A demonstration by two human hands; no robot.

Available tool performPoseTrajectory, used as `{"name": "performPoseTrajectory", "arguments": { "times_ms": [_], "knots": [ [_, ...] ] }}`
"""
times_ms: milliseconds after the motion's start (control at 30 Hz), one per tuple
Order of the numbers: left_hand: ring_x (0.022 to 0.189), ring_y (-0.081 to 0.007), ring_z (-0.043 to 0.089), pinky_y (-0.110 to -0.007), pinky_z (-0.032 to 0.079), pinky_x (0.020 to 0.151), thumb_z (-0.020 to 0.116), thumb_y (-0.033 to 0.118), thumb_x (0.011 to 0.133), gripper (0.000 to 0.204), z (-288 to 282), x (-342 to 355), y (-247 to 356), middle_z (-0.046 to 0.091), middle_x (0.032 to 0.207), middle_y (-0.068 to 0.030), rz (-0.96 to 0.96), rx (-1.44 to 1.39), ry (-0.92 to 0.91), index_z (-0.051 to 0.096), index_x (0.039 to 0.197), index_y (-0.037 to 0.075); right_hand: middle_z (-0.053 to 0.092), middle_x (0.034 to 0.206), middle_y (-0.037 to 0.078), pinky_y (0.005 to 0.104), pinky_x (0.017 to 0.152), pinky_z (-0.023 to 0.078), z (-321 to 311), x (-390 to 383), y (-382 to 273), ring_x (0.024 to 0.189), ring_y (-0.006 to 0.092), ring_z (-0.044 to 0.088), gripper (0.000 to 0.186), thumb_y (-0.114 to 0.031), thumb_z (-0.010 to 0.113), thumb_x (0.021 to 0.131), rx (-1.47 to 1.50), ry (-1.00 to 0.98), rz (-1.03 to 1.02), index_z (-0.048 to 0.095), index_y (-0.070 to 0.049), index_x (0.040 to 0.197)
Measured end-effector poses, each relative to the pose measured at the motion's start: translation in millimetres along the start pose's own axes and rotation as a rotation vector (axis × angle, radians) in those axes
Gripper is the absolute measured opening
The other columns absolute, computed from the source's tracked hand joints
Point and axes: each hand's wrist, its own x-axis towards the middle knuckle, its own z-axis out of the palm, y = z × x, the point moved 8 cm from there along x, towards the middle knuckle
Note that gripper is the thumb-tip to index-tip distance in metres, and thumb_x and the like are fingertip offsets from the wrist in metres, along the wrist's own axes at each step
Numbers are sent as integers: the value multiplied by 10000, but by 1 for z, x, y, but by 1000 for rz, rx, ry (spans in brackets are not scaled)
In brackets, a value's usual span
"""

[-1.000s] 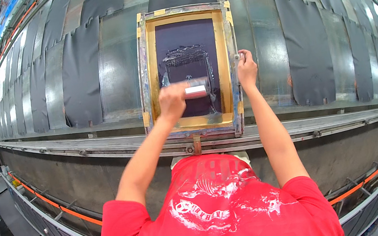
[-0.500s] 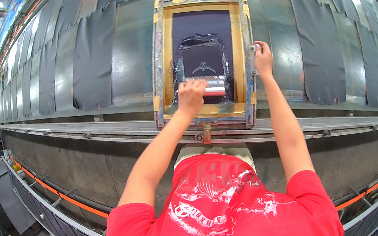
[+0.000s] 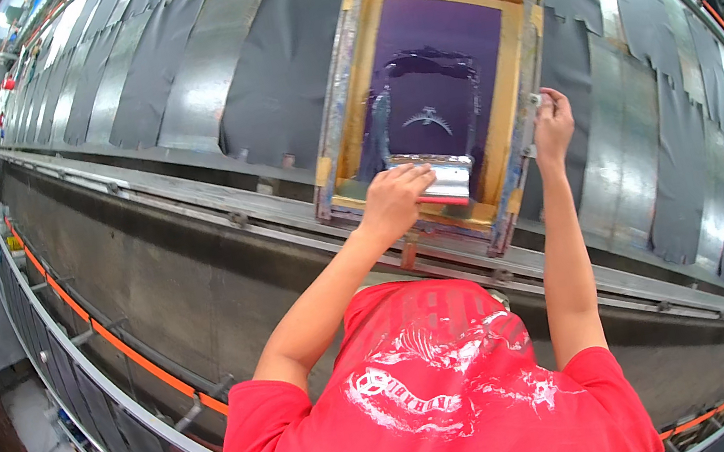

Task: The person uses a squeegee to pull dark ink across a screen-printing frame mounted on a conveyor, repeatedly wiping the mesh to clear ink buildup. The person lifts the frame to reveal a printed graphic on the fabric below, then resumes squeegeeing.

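In the head view a printing screen has a weathered metal frame with yellow inner borders and a dark purple middle. Glossy ink outlines a patch on it, with a small pale printed arc inside. My left hand grips a squeegee with a silver holder and red blade, lying across the bottom of the inked patch. My right hand has its fingers closed on a small metal knob on the screen frame's right side.
The long bench under the screen carries dark grey sheets and shiny metal strips. A metal rail runs along its near edge. A railing with an orange bar runs at the lower left. My red shirt fills the bottom middle.
The view has turned, so the screen appears higher, farther right and tilted. My left hand and the squeegee have moved down toward the screen's near edge. My right hand stays at the frame's side.
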Motion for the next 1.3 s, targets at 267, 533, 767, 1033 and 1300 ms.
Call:
{"name": "performPoseTrajectory", "arguments": {
  "times_ms": [267,533,767,1033,1300],
  "knots": [
    [1215,-257,586,-418,444,1014,654,17,761,482,-96,-54,-185,662,1287,-33,-118,9,-58,676,1229,132,589,738,34,322,652,445,205,-85,-41,677,144,535,190,-173,537,1001,24,-4,49,661,-44,1064],
    [1259,-278,570,-485,411,1082,633,2,788,508,-123,-97,-249,626,1347,-49,-120,22,-110,642,1277,138,640,756,93,364,667,466,269,-124,-63,661,196,579,198,-179,516,1010,-117,-1,102,648,-60,1096],
    [1236,-271,589,-496,440,1041,628,-13,775,491,-126,-127,-253,640,1325,-40,23,57,-153,657,1238,147,705,866,179,409,727,499,277,-118,-54,782,317,682,193,-166,508,1002,-193,4,116,647,-61,1085],
    [873,-319,689,-452,539,749,573,-5,771,350,-129,46,-305,725,881,-106,-149,-72,-70,752,1035,141,704,878,186,429,750,503,272,-114,-52,806,360,680,192,-146,494,994,-232,41,113,648,-63,1073],
    [949,-260,670,-419,488,777,581,-35,768,333,-118,64,-298,735,1019,-41,22,125,6,747,998,139,697,874,169,387,745,502,272,-122,-57,784,295,671,184,-149,512,996,-177,18,122,654,-52,1061]
  ]
}}
